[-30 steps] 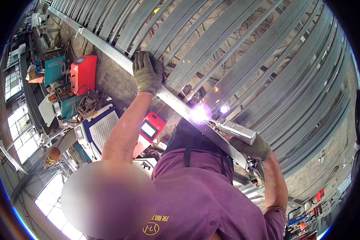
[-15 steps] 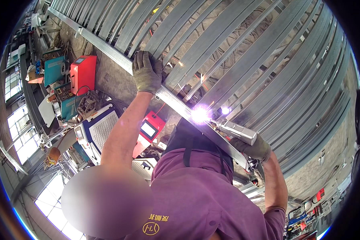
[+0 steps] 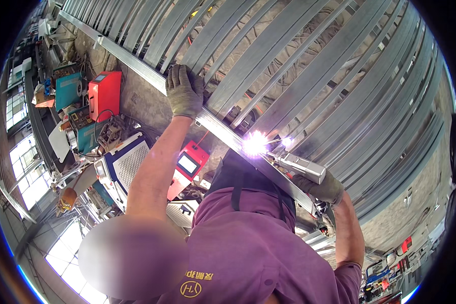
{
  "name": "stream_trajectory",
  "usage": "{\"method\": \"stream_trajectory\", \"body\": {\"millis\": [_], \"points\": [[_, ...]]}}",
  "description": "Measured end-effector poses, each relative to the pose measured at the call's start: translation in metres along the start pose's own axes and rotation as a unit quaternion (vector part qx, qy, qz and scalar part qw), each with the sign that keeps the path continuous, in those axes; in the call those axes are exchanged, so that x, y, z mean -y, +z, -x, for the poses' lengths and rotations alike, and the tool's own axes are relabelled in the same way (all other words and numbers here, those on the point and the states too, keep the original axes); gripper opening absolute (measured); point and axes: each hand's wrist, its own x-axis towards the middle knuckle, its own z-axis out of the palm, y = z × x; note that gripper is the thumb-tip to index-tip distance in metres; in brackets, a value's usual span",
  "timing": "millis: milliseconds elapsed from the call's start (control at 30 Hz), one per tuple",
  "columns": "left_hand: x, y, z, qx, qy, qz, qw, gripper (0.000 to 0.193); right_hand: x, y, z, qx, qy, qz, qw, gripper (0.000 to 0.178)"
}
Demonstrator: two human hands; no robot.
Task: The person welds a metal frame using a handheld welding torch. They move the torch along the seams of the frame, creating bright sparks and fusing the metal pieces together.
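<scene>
My left hand, in a grey-green work glove, lies with its fingers stretched over a silver metal rail and the end of a slat. Wrapped round a blocky grey welding torch is my gloved right hand. The torch points left along the rail, its tip at a glaring white-violet weld spot where slat ends meet the rail. That glare hides the joint itself. Long grey metal slats run from the rail toward the far side, wide and narrow ones side by side.
Left of the rail stand a red machine, teal machines and a white-and-blue unit. A red box with a screen sits near my body. Cables lie on the floor under the slats. Tools and gear stand at lower right.
The weld glare has shifted slightly right and shows more spiky sparks. The rail and slats appear slightly shifted in view. Both hands keep almost the same places.
</scene>
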Motion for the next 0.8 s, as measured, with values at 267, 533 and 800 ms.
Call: {"method": "stream_trajectory", "body": {"millis": [267, 533, 800], "points": [[0.002, 0.000, 0.000, 0.005, -0.005, 0.003, 1.000, 0.066, -0.020, -0.002, -0.002, -0.011, -0.024, 0.030, 0.999, 0.047], [0.000, -0.002, -0.001, 0.010, -0.006, 0.009, 1.000, 0.065, -0.015, -0.002, 0.000, -0.006, -0.020, 0.039, 0.999, 0.046], [-0.001, -0.001, -0.002, -0.013, 0.013, 0.006, 1.000, 0.060, -0.022, -0.004, 0.002, -0.004, -0.017, 0.023, 1.000, 0.045]]}}
